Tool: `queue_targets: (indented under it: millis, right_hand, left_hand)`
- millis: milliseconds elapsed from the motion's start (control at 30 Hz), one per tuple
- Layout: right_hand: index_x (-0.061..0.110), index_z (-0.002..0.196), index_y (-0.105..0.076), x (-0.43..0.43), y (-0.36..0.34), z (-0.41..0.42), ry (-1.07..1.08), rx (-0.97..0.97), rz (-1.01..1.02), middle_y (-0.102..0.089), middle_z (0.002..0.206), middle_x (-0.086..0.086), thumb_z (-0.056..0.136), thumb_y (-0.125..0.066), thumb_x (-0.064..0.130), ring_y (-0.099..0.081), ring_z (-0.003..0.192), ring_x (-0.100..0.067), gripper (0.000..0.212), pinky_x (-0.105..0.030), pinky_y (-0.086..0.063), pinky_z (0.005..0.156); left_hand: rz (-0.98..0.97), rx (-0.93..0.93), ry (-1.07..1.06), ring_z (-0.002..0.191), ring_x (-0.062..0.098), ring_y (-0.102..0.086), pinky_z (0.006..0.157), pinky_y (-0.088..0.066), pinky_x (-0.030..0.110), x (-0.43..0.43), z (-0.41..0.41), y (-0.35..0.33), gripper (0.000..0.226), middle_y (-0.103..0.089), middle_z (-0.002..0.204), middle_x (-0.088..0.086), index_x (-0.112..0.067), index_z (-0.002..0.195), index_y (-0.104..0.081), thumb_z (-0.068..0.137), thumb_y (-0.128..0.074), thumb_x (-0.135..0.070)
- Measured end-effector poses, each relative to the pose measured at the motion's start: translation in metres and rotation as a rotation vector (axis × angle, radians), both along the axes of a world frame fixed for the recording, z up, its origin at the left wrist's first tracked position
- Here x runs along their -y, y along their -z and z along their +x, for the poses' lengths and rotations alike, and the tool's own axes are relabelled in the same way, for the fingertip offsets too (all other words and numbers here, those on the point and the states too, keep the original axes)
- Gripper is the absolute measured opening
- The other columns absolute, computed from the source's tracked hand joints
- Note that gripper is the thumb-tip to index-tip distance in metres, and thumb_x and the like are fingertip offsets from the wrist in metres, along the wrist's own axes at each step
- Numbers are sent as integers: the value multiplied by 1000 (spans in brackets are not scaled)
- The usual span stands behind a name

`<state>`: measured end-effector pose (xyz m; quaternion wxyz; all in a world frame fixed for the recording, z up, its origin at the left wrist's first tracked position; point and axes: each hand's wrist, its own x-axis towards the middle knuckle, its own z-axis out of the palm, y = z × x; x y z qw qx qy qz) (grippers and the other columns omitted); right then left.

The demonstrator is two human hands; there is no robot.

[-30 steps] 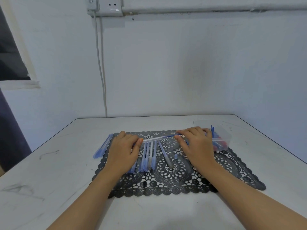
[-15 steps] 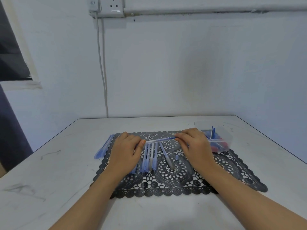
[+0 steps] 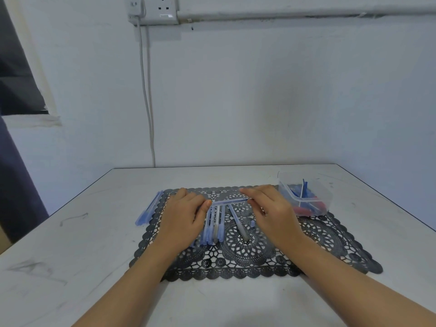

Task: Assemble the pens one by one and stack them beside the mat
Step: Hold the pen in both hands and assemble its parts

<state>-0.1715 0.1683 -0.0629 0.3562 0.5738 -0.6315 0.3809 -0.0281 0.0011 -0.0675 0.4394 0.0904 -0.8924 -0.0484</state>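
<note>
Pen (image 3: 230, 201): clear barrel, blue inside, held crosswise over far-middle of mat (image 3: 330, 234), roughly parallel to far edge of table (image 3: 70, 256); can't tell if touching mat

Grip: left hand (image 3: 182, 215) fingers curled, thumb tip pinching pen's left end; right hand (image 3: 271, 208) fingers curled over pen's right end, pinching it, fingertips partly hidden

Black lace mat in middle of table, long side along near edge

Row of loose pens (image 3: 215, 224) on mat, near side of held pen, lying near-to-far, side by side and touching; leftmost partly hidden under left hand

Single barrel (image 3: 238, 224) apart to their right, angled, grey end toward near edge; small blue cap (image 3: 252, 223) just beside it

Stacked pens (image 3: 148, 208) on bare table just beside mat's left edge, running along it

Clear plastic tub (image 3: 306, 199) at mat's far right corner, blue and red parts inside, too small to identify

Wall socket (image 3: 153, 8) and cable (image 3: 147, 102) on wall beyond far edge
</note>
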Motion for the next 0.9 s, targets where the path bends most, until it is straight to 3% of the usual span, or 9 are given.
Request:
queue_targets:
  millis: [400,567,900]
  right_hand:
    - [6,119,-60,2,0,6,-160,166,-45,-64,94,-7,81,-60,-12,-64,89,-14,42,-25,-54,81]
    - [11,120,-58,3,1,7,-194,252,-65,-63,97,-5,79,-60,-14,-62,96,-6,48,-19,-50,88]
    - [16,116,-59,2,-2,17,-299,614,-114,-63,97,1,79,-54,-19,-63,96,-5,51,-18,-49,89]
  left_hand:
    - [8,8,-4,66,14,-35,62,-27,28,-2,1,-2,21,-33,60,-17,-34,73,-37,94,-35,-37]
    - [17,10,-4,66,14,-35,63,-27,28,-3,1,-2,23,-32,59,-17,-33,72,-35,94,-36,-37]
    - [34,0,9,67,14,-34,63,-28,28,-4,1,-3,23,-30,58,-19,-33,72,-36,94,-36,-37]
